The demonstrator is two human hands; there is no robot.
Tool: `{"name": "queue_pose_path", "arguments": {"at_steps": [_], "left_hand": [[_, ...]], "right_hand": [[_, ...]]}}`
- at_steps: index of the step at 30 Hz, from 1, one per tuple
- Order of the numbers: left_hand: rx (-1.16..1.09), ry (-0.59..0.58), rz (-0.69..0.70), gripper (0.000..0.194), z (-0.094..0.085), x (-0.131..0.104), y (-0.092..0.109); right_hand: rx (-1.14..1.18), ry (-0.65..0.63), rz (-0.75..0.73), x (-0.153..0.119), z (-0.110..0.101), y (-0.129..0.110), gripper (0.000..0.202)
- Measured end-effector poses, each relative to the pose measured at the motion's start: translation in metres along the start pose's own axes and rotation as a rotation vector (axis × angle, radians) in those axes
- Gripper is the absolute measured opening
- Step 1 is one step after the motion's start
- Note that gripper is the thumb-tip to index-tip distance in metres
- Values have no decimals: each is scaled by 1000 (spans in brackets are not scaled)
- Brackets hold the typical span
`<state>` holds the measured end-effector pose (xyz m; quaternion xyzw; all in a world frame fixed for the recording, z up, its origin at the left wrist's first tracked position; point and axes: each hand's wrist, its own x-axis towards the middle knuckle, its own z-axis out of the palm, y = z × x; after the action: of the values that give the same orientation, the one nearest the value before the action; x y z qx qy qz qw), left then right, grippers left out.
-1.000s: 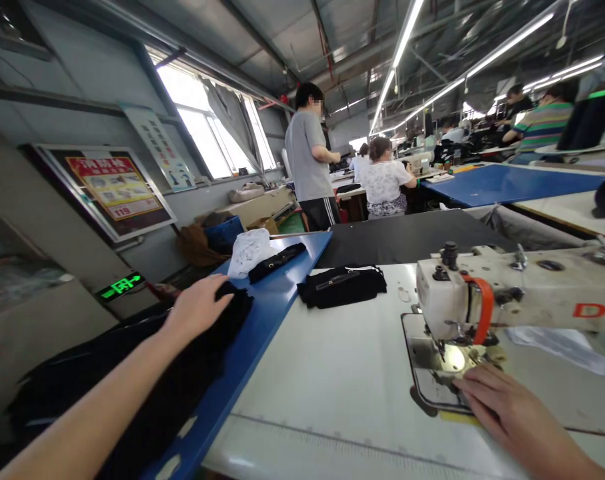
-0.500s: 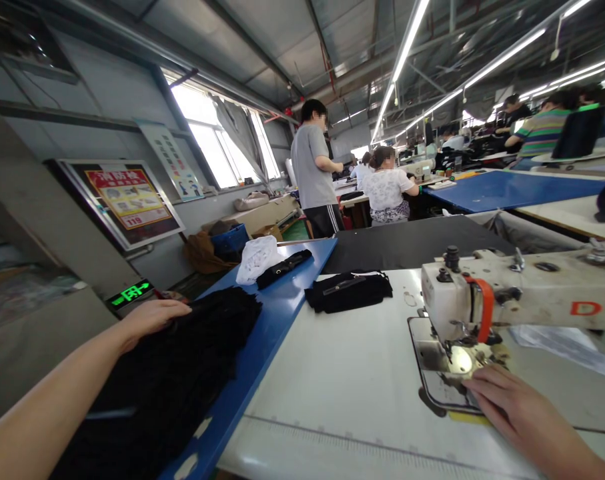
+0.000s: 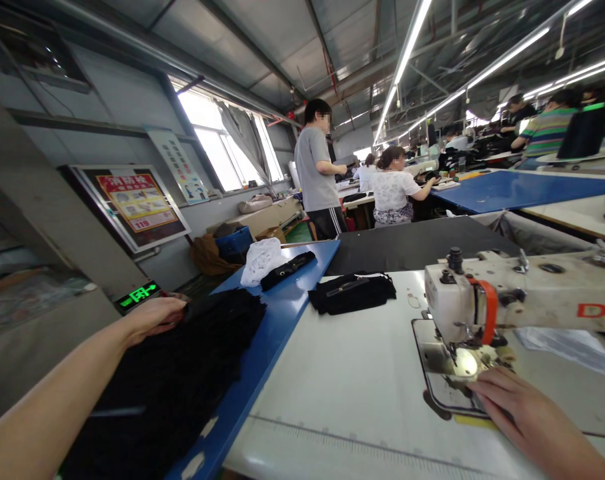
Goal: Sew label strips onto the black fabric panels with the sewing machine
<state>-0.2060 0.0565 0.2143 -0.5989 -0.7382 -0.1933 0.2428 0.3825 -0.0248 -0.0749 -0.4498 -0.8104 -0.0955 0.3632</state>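
My left hand (image 3: 155, 320) is at the far edge of a heap of black fabric (image 3: 182, 380) on the left, its fingers closed on the cloth; the fingertips are partly hidden. At the right, my right hand (image 3: 515, 400) rests by the needle plate (image 3: 439, 367) of a white sewing machine (image 3: 449, 300). Its fingers are pressed together near the lit needle area, and whatever they may hold is too small to make out. A folded black piece with a zipper-like strip (image 3: 352, 292) lies on the white table (image 3: 332, 387), apart from both hands.
A blue board (image 3: 277, 327) carries the fabric heap, a white crumpled bundle (image 3: 262, 260) and a black rolled piece (image 3: 288, 270). Printed ruler marks (image 3: 352, 440) run along the table's front. Beyond, one person (image 3: 317, 167) stands and another (image 3: 393, 190) sits.
The view has shifted slightly. My left hand has shifted a little at the fabric's edge, its fingers curling in more. My right hand stays by the needle. The seated person's arm now reaches out farther.
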Motion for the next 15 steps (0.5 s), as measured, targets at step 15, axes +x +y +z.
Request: {"name": "queue_pose_path", "arguments": {"at_steps": [15], "left_hand": [[115,188,427,38,3,-45,143]], "right_hand": [[69,-150,104,6,-6,-8,28]]}}
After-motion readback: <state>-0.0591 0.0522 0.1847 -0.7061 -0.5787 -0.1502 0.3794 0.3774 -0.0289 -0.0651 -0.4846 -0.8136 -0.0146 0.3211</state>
